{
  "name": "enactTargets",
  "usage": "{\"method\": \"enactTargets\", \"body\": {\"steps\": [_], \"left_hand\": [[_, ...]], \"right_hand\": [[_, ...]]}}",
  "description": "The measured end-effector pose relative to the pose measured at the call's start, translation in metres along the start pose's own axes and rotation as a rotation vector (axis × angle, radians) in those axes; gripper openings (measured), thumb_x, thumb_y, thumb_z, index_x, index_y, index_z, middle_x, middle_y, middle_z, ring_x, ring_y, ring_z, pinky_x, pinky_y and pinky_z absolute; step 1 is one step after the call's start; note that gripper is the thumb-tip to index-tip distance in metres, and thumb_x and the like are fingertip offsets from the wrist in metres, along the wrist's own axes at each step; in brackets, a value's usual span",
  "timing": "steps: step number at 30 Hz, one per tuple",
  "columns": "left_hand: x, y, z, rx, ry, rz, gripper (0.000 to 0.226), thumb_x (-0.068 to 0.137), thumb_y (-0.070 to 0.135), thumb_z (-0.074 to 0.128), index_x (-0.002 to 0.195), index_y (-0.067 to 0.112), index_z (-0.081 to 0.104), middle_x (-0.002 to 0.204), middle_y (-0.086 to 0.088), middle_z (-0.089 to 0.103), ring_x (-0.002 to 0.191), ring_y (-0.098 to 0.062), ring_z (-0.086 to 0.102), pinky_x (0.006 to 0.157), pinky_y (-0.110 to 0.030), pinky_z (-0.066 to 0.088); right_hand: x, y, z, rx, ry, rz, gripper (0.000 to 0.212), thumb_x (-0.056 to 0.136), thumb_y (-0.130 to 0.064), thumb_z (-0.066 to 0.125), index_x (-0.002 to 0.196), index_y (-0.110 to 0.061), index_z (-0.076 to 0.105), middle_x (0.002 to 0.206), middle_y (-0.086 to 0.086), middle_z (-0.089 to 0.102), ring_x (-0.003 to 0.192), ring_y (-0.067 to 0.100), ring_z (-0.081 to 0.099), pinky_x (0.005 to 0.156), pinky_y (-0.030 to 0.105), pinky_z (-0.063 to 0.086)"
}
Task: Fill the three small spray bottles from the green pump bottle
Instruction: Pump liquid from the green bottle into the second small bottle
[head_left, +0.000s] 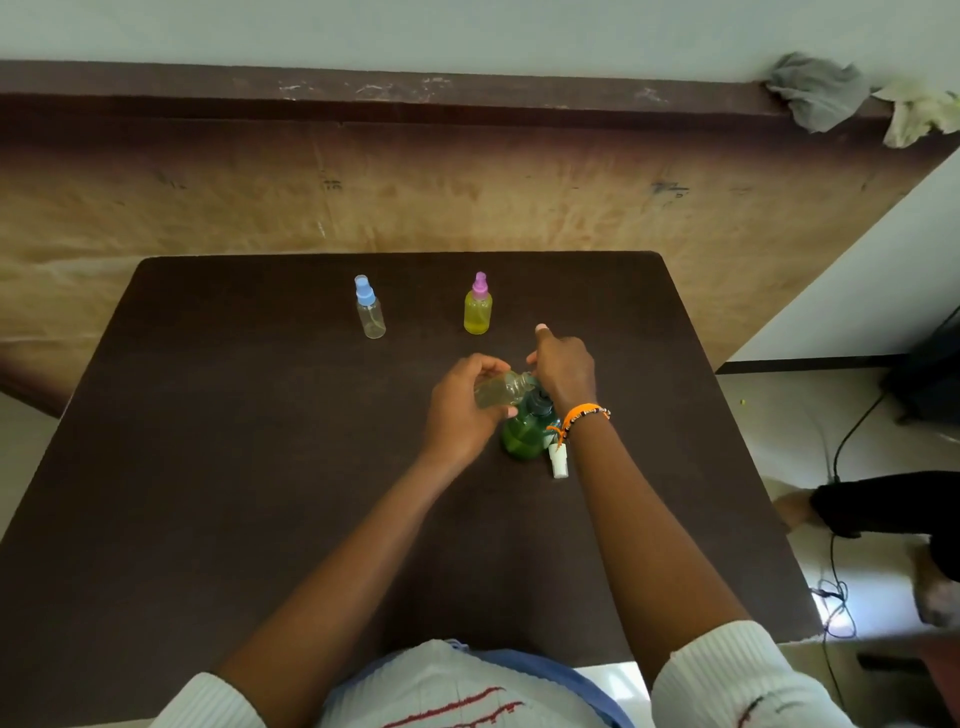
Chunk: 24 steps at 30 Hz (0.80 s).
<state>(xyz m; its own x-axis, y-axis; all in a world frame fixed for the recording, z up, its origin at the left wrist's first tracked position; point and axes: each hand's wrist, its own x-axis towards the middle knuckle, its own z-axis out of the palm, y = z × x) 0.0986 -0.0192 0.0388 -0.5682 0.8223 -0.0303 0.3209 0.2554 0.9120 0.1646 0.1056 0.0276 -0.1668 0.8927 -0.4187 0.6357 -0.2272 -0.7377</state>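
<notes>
My left hand (460, 410) grips an uncapped small clear spray bottle (501, 388), tilted on its side with its mouth at the nozzle of the green pump bottle (524, 434); a little pale liquid lies in it. My right hand (563, 366) rests on the pump head and hides it, forefinger stretched out. A white spray cap (558, 460) lies on the table just right of the green bottle. Farther back stand a blue-capped bottle (370, 312), looking empty, and a pink-capped bottle (478, 309) full of yellow liquid.
All of this sits on a dark brown table (234, 441) set against a wooden wall panel. Crumpled cloths (821, 93) lie on the ledge at the top right. Cables (836, 587) and another person's leg (883, 504) are on the floor to the right.
</notes>
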Motion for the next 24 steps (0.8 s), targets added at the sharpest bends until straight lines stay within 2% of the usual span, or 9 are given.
{"method": "enactTargets", "body": {"steps": [7, 9, 12, 15, 20, 24], "left_hand": [[0.002, -0.004, 0.002, 0.021, -0.009, -0.006, 0.041, 0.064, 0.003, 0.077, 0.100, 0.017, 0.062, 0.102, 0.001, 0.065, 0.095, -0.011, 0.059, 0.080, -0.020, 0.046], [0.002, -0.003, 0.000, 0.022, -0.010, 0.005, 0.041, 0.064, 0.003, 0.078, 0.099, 0.017, 0.062, 0.102, 0.001, 0.065, 0.095, -0.012, 0.059, 0.080, -0.020, 0.046], [0.003, 0.000, -0.004, 0.016, -0.011, 0.017, 0.041, 0.064, 0.003, 0.078, 0.099, 0.017, 0.062, 0.102, 0.001, 0.065, 0.095, -0.013, 0.059, 0.083, -0.028, 0.049], [0.003, -0.001, -0.005, 0.009, -0.009, 0.011, 0.041, 0.063, 0.003, 0.078, 0.099, 0.017, 0.062, 0.101, 0.000, 0.065, 0.095, -0.013, 0.060, 0.084, -0.030, 0.049], [0.001, -0.002, 0.001, -0.007, -0.008, -0.008, 0.043, 0.064, 0.002, 0.078, 0.101, 0.015, 0.062, 0.103, 0.000, 0.065, 0.095, -0.012, 0.059, 0.082, -0.020, 0.045], [0.000, -0.004, 0.003, -0.012, -0.006, -0.017, 0.043, 0.064, 0.002, 0.078, 0.103, 0.014, 0.062, 0.104, -0.001, 0.065, 0.097, -0.012, 0.059, 0.083, -0.021, 0.045]], "right_hand": [[-0.007, -0.004, 0.000, -0.074, 0.035, -0.009, 0.050, 0.096, -0.045, 0.040, 0.114, -0.007, 0.068, 0.121, 0.014, 0.067, 0.109, 0.035, 0.061, 0.097, 0.043, 0.047], [-0.007, -0.006, -0.001, -0.096, -0.016, -0.008, 0.054, 0.095, -0.048, 0.040, 0.115, -0.007, 0.068, 0.122, 0.015, 0.066, 0.110, 0.035, 0.061, 0.099, 0.044, 0.046], [-0.008, -0.013, -0.006, -0.144, -0.114, -0.011, 0.063, 0.090, -0.056, 0.039, 0.117, -0.007, 0.069, 0.125, 0.016, 0.065, 0.114, 0.036, 0.059, 0.103, 0.046, 0.044], [-0.007, -0.014, -0.007, -0.153, -0.143, -0.013, 0.064, 0.089, -0.057, 0.039, 0.117, -0.008, 0.069, 0.125, 0.016, 0.065, 0.114, 0.035, 0.059, 0.103, 0.046, 0.044], [-0.008, -0.009, -0.004, -0.096, 0.024, -0.001, 0.050, 0.093, -0.044, 0.045, 0.112, -0.004, 0.068, 0.120, 0.015, 0.067, 0.109, 0.036, 0.061, 0.098, 0.042, 0.047], [-0.013, -0.010, -0.003, -0.152, 0.103, -0.025, 0.042, 0.093, -0.039, 0.045, 0.105, -0.005, 0.068, 0.116, 0.016, 0.068, 0.107, 0.038, 0.060, 0.100, 0.046, 0.045]]}}
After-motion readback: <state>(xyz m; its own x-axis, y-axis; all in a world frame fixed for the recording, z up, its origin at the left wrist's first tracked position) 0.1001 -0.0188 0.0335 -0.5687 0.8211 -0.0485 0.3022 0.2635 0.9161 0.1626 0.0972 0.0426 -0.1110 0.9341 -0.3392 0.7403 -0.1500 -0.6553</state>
